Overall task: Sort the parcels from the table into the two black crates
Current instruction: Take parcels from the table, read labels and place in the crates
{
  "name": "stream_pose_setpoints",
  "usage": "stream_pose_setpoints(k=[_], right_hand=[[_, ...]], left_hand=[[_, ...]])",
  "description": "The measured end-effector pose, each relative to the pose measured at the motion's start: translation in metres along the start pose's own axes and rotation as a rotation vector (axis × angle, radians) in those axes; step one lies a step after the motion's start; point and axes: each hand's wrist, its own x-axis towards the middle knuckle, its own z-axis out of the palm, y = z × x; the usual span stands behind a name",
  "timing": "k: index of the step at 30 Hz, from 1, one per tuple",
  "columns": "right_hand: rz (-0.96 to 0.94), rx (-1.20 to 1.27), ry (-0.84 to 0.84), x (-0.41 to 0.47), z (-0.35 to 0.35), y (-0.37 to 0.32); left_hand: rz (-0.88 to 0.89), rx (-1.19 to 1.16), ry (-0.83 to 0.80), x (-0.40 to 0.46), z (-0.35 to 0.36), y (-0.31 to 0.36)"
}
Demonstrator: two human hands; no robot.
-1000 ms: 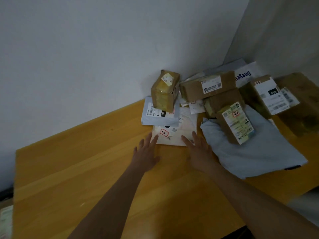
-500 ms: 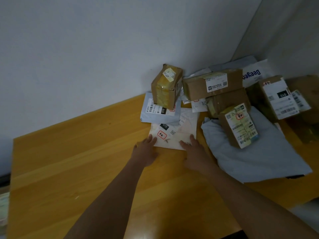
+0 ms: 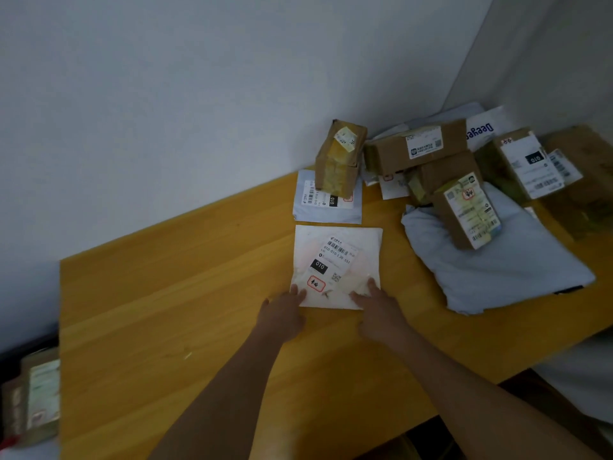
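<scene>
White and flat, an envelope (image 3: 336,267) lies on the wooden table (image 3: 166,293), just in front of a grey mailer (image 3: 326,207) under a taped box (image 3: 339,159). The left hand (image 3: 282,315) and right hand (image 3: 381,310) rest straight fingers on its near corners, fingers close together. Behind lies a heap of boxes (image 3: 418,147) (labels too blurred to read) and a grey bag (image 3: 497,263). Parcels at the left edge (image 3: 36,393) are dim and cut off.

- Wooden counter (image 3: 166,310) set against the wall.
- White envelope (image 3: 335,260) flat near the middle.
- Grey mailer (image 3: 326,210) just behind it.
- Big grey bag (image 3: 504,270) at right.
- Boxes (image 3: 418,147) piled in the corner.
</scene>
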Motion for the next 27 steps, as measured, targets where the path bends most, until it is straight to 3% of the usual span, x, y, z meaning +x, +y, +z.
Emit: stream_pose_setpoints(k=[9,13,17,20,24,27], right_hand=[[0.018,-0.083,-0.072,-0.02,0.033,-0.048],[-0.031,-0.063,-0.118,-0.027,0.042,-0.061],[-0.024,0.285,0.052,-0.027,0.033,-0.063],[0.028,0.384,0.214,-0.02,0.02,-0.061],[0.008,0.488,0.158,-0.01,0.019,-0.062],[-0.01,0.581,0.18,-0.005,0.018,-0.069]], left_hand=[[0.002,-0.058,0.026,-0.058,0.034,-0.043],[-0.099,-0.231,0.075,-0.076,0.049,-0.057],[-0.19,-0.597,0.208,-0.081,0.047,-0.07],[-0.345,-0.845,0.296,-0.081,0.045,-0.079],[-0.486,-1.268,0.295,-0.08,0.046,-0.079],[-0.493,-1.506,0.253,-0.081,0.046,-0.078]])
